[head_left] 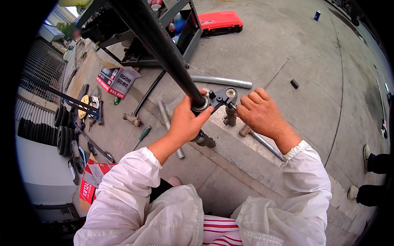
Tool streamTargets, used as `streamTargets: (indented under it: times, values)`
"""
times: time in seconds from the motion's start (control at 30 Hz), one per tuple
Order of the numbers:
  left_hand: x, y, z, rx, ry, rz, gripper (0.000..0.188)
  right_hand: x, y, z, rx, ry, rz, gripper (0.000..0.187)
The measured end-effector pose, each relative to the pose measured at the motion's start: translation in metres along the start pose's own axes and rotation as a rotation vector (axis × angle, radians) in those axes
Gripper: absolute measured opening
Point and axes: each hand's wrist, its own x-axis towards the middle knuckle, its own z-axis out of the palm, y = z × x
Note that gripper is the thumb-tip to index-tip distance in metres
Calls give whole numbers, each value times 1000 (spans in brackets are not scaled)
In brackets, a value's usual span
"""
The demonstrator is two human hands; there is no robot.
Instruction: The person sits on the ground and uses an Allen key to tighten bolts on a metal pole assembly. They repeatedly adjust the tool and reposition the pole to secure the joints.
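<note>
Black pole (165, 51), our left hand (185, 121), fingers wrapped around its lower end, our right hand (261, 112), fingers curled at the dark bracket (223, 94), whether pinching it we cannot tell.

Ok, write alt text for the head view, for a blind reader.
A person's left hand grips the lower end of a slanting black tube at a black bracket, while the right hand is curled close beside the bracket. On the concrete ground lie a hammer, a silver pipe and a red case.
</note>
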Motion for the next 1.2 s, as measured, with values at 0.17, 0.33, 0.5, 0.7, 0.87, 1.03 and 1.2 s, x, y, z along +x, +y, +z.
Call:
streamTargets:
  times: [0.17, 0.33, 0.5, 0.7, 0.87, 1.03, 1.2]
  values:
    - [-1, 0, 0, 43, 1, 20, 45, 10, 3, -14, -192, -69, -146, 11]
    - [0, -2, 0, 28, 7, 18, 45, 20, 6, -25, -320, -136, -274, 6]
    - [1, -1, -2, 40, -1, 8, 45, 11, 16, -15, 28, -206, -56, 15]
    - [1, -2, -2, 38, 8, 49, 44, -40, -24, 61, 896, -39, 705, 24]
    - [0, -3, -2, 17, 1, 21, 43, -59, -96, 65, 1245, -201, 918, 26]
    - [-1, -5, -4, 13, 4, 8, 44, -41, -148, 30, 1825, -178, 1015, 29]
    - [-1, -5, -4, 41, 24, 37, 45, -37, -142, 30, 1326, -223, 886, 22]
